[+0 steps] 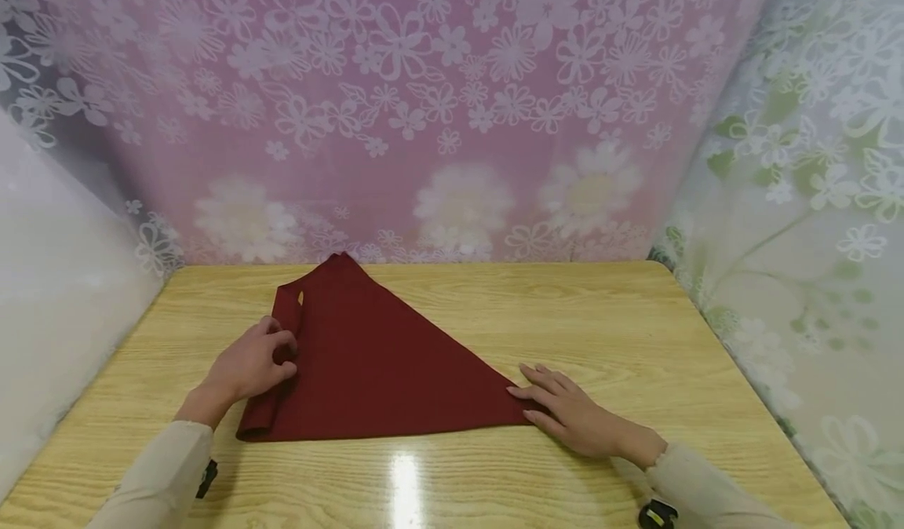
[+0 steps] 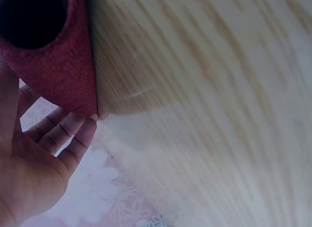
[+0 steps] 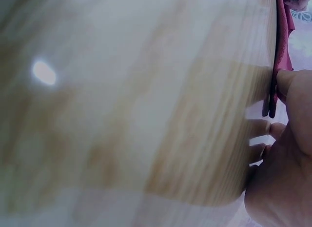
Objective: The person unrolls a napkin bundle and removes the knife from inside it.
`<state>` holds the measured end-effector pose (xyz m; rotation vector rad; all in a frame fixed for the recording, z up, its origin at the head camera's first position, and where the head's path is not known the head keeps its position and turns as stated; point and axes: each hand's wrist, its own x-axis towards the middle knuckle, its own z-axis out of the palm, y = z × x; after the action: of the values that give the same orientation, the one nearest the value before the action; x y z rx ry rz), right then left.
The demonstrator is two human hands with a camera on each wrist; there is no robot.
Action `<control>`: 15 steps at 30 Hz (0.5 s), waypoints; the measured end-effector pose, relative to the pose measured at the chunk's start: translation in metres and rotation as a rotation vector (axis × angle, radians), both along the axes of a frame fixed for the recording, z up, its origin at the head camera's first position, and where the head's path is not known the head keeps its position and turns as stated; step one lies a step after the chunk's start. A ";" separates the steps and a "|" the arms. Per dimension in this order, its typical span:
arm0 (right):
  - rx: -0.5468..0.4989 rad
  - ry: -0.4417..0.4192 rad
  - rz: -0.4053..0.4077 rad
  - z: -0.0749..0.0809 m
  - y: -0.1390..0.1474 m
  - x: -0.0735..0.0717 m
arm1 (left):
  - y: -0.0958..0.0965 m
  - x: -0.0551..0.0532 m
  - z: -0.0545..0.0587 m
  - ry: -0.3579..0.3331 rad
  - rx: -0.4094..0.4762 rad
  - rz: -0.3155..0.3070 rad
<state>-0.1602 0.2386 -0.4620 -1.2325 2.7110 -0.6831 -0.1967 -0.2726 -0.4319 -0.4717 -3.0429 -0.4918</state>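
Note:
A dark red cloth (image 1: 395,372) lies on the table as a triangle, its left side turned over into a loose roll. My left hand (image 1: 253,359) grips that roll, thumb and fingers curled about it. From the left wrist view, the hollow end of the rolled cloth (image 2: 73,73) shows, with fingertips (image 2: 87,129) at its lower edge. At the pointed right corner rests my right hand (image 1: 575,415), fingers extended and lying over the cloth's tip. In the right wrist view, the thumb (image 3: 284,80) lies against the thin cloth edge (image 3: 281,51).
The wood-grain table (image 1: 438,482) reflects a bright light near its front. Behind it hangs a pink flowered sheet (image 1: 452,144), and a pale flowered sheet (image 1: 798,278) borders the right side. The cloth's top corner reaches the table's back edge.

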 end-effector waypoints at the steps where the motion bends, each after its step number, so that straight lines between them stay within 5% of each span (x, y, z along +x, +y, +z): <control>1: 0.001 0.005 0.001 0.000 0.000 0.000 | -0.001 0.000 0.000 0.007 -0.002 0.000; 15: 0.004 0.007 -0.003 0.001 -0.001 0.001 | -0.007 0.002 0.005 -0.024 0.031 0.038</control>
<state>-0.1588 0.2379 -0.4611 -1.2321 2.7192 -0.6745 -0.1943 -0.2796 -0.4267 -0.4084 -3.0557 -0.5458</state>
